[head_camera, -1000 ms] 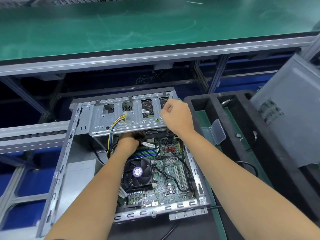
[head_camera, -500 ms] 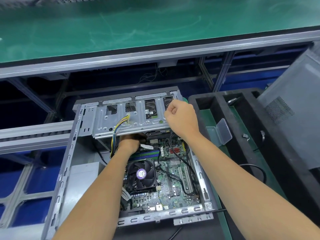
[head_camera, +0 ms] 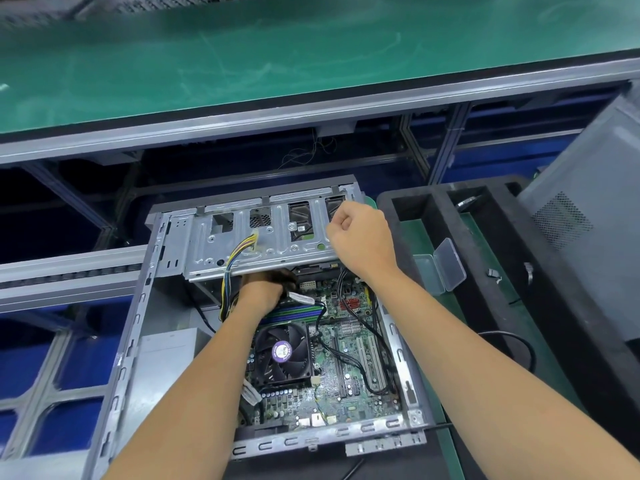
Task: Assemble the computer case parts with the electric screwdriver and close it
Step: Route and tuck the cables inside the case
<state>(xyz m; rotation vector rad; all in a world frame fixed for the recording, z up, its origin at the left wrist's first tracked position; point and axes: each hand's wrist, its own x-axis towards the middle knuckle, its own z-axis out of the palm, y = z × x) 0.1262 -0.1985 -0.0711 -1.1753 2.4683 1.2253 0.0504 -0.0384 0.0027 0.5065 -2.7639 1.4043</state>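
head | looks steeply down, close over open computer case [head_camera: 270, 306] | single view

The open computer case [head_camera: 145, 341] lies before the conveyor belt [head_camera: 277, 57]; right of it sits a foam tray [head_camera: 571, 323] (a small plastic box [head_camera: 440, 268] in it).

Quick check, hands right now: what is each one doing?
Left hand: reaches under the grey metal drive cage; fingers hidden, cannot be told.
Right hand: fingers curled at the cage's right end; whether it holds anything cannot be told.
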